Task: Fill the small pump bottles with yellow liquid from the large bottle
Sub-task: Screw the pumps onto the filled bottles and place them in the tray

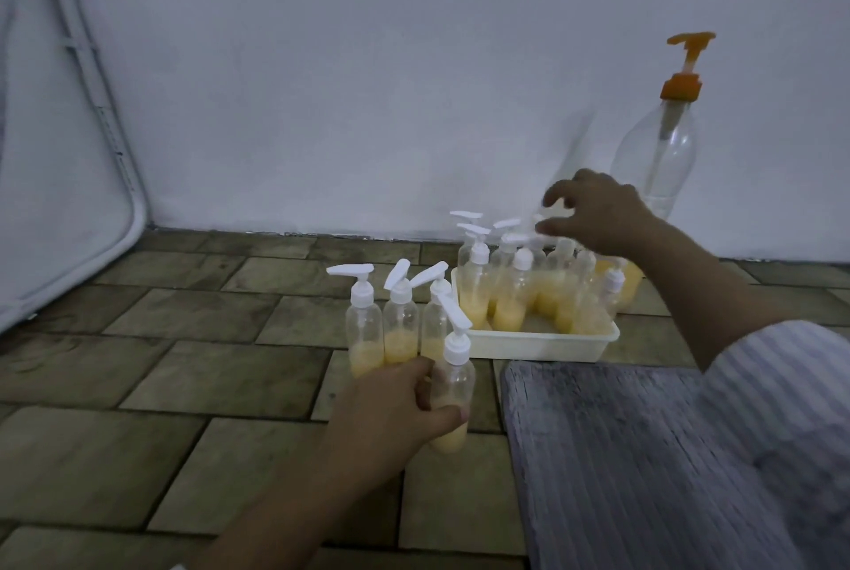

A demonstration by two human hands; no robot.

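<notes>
Yellow-filled small bottles (400,325): 4 on floor | left hand (391,408) grip holds one | right hand (593,213) grip wide

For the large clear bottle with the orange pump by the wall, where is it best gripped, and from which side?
Probably around the narrowing shoulder just below the orange collar of the large bottle, coming from the front. It stands upright close to the wall, so the back is blocked. It looks nearly empty, so likely light. The tall pump head seems a poor hold.
</notes>
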